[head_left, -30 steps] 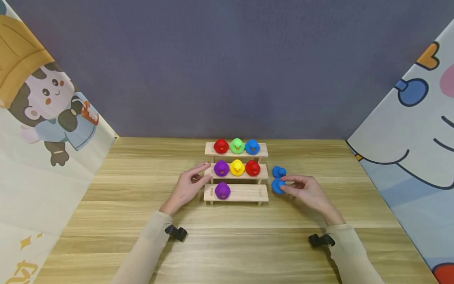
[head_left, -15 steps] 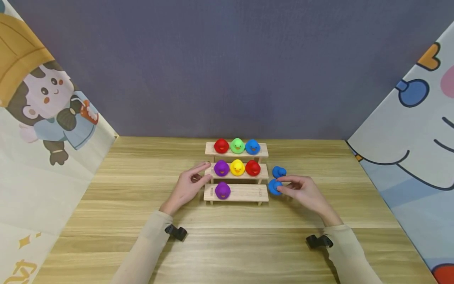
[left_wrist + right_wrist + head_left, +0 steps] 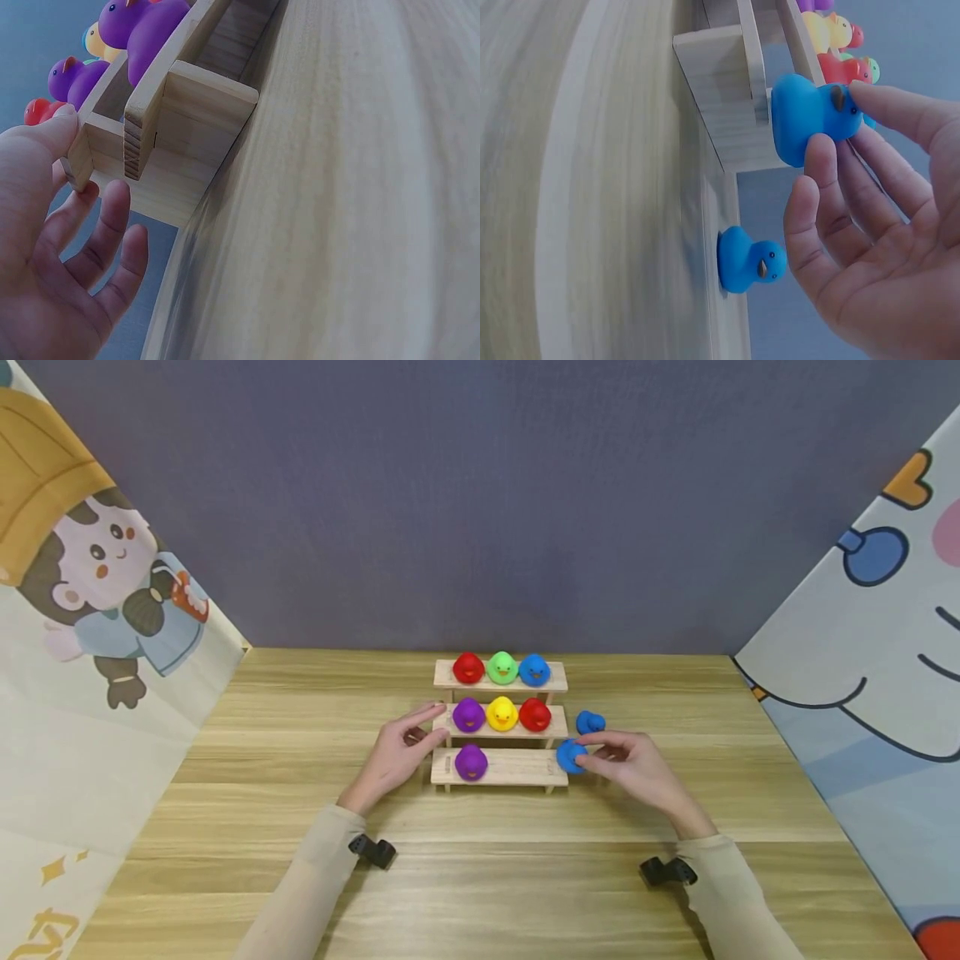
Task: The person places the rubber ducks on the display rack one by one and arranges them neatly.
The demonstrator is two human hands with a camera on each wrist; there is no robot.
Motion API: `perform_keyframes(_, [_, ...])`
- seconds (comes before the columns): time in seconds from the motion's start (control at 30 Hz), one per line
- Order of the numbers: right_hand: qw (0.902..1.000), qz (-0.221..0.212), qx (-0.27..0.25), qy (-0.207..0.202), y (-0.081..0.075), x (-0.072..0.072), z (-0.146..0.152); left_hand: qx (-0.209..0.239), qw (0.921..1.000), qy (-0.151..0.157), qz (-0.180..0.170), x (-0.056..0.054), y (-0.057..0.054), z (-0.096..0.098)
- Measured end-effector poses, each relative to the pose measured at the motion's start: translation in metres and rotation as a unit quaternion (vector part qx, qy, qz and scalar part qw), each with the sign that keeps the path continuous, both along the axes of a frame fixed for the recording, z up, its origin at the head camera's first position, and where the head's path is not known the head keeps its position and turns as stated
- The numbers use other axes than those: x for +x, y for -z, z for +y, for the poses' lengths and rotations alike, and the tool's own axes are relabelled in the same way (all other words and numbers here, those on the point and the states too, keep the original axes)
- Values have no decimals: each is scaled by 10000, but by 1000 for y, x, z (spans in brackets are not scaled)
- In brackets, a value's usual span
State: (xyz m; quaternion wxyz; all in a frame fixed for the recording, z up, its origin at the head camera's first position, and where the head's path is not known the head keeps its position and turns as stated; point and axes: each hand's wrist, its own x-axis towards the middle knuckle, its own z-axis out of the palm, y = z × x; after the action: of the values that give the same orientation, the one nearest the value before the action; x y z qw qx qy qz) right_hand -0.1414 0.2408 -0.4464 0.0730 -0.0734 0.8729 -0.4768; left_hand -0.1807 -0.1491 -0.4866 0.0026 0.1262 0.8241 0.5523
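Note:
A wooden three-tier display stand [image 3: 517, 768] carries rubber ducks. My right hand [image 3: 630, 768] pinches a blue rubber duck [image 3: 799, 120] by its head, at the right end of the lowest tier. Whether this duck touches the tier cannot be told. My left hand [image 3: 399, 752] holds the left end of the middle tier, thumb above and fingers below, as the left wrist view shows. A purple duck [image 3: 471, 763] sits at the left of the lowest tier. Purple, yellow [image 3: 502, 715] and red ducks fill the middle tier; red, green [image 3: 502, 669] and blue ones stand on top.
Another blue duck [image 3: 589, 723] sits on the wooden table [image 3: 495, 877], right of the stand and just beyond my right hand. A dark grey panel [image 3: 480, 510] rises behind the table. Printed cartoon panels [image 3: 847, 693] flank both sides.
My right hand has carried the blue duck leftward, from the table beside the stand to the right end of the lowest tier. The left hand has stayed in place.

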Motion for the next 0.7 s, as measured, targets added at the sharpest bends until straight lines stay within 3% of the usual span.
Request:
perform_keyframes(0.33, [9995, 109, -97, -294, 3, -1, -11, 82, 10000, -7, 13, 1, 0, 1])
perform_keyframes(0.7, [9986, -47, -142, -508, -1, -1, -26, 31, 10000, -38, 39, 1, 0, 1])
